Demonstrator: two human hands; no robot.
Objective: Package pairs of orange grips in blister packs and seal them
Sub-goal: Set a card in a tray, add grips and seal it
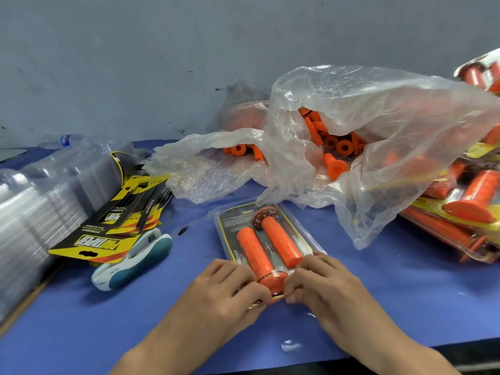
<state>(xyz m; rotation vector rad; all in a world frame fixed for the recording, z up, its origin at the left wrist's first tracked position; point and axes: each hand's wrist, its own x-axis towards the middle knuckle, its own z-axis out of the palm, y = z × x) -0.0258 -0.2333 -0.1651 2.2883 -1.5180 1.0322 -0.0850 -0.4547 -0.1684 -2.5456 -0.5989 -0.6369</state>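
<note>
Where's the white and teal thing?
In the head view, the white and teal tool lies on the blue table, left of the blister pack, beside the yellow cards.

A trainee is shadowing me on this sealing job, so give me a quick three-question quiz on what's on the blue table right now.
1. True or false: the left hand and the right hand both hold the near end of the clear plastic blister pack, which has two orange ribbed grips inside.
2. Where are the loose orange grips? A) in the crumpled clear plastic bag; B) in a cardboard box; C) in a metal tray.
3. Fill in: the white-and-teal handheld tool lies to the pack's ___.
Key: 1 true; 2 A; 3 left.
</note>
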